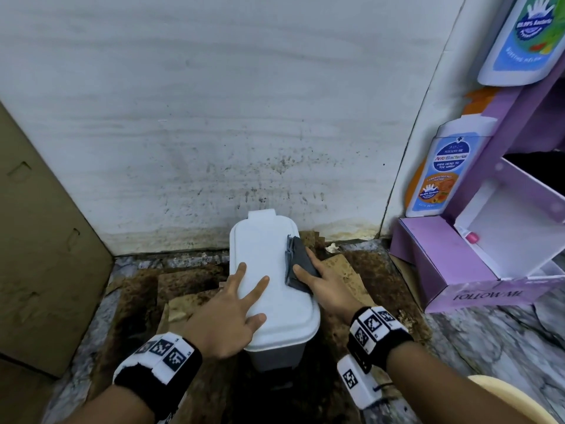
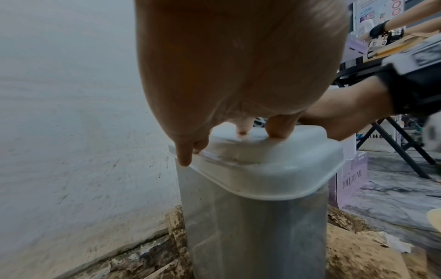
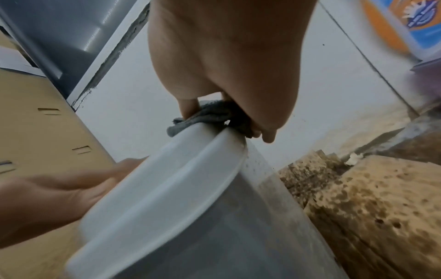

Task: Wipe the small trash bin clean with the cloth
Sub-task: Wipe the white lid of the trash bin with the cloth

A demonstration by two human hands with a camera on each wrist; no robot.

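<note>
The small trash bin stands on the floor, on stained brown cardboard, close against the white wall. It has a white lid, which is closed, and a grey body. The left hand lies flat on the near left part of the lid; its fingers are spread and nearly straight, their tips pressing on the plastic, and they grip nothing. The right hand presses the grey cloth onto the right edge of the lid. In the right wrist view its fingers bend over the cloth and hold it bunched against the rim, with part of the cloth hanging over the edge. Both wrists wear black bands with printed markers. A brown cardboard box stands to the left, and a purple display stand with printed bottle shapes stands to the right on the marbled floor
</note>
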